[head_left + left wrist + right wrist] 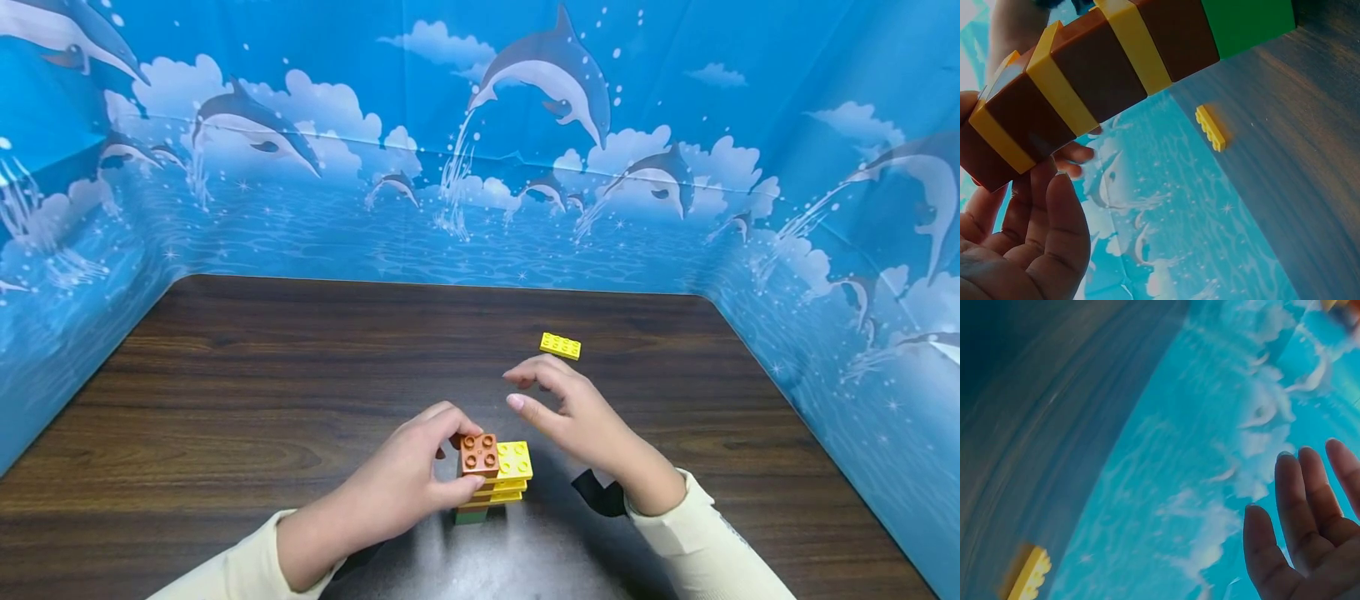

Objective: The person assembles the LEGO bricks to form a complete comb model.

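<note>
A tower of toy building bricks stands on the table in the head view, a green brick (471,517) at its foot. Brown bricks alternate with yellow plates (514,460) above it, and the plates jut out to the right. My left hand (408,462) pinches the brown brick (479,454) on top, thumb on the near side and fingers on the far side. To the tower's upper right my right hand (577,412) hovers with relaxed fingers, holding nothing. Just beyond it lies a loose yellow brick (560,346), studs up, also visible in the left wrist view.
The dark wood-grain table (247,375) carries the tower near its front edge. A blue dolphin-print sheet (480,167) rises around the back and both sides of the table.
</note>
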The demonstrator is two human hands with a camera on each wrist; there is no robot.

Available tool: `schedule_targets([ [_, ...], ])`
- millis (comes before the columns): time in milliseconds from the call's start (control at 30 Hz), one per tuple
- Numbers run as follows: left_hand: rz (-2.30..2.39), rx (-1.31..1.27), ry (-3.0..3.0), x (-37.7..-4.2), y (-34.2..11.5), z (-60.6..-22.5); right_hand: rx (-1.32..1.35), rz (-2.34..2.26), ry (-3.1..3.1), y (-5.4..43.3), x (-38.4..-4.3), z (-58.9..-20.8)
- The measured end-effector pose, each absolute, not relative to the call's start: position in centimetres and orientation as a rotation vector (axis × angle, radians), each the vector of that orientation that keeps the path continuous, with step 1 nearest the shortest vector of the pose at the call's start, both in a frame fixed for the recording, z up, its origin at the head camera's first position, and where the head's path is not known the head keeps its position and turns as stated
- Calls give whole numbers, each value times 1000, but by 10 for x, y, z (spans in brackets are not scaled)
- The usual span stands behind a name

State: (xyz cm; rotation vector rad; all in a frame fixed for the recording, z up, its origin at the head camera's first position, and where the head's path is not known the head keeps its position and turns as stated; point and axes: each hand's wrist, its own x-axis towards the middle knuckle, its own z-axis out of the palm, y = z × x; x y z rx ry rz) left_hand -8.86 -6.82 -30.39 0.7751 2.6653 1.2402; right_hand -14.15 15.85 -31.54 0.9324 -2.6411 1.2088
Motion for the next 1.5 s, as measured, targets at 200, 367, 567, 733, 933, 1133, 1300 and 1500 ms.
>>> schedule_targets([
  [200,1229,791,2674,-89,-68,-304,740,1190,-2738,164,-174,-324],
  [367,1223,783,2668,-89,-68,-303,633,1127,-2847,167,-198,-333],
  [567,1234,788,2663,-88,-69,-303,515,971,-2938,172,-224,-337],
  [733,1243,802,2669,-87,-69,-302,459,884,-2983,177,-243,-340],
  [933,1251,806,2672,-86,-69,-302,387,875,-3056,183,-256,-346],
  [1133,1247,807,2687,-86,-69,-302,293,830,-3114,192,-266,-357],
  [1300,1243,811,2692,-86,-69,-303,240,773,-3163,200,-272,-363],
  [1500,1249,806,2690,-85,-69,-302,194,729,-3193,208,-278,-371],
])
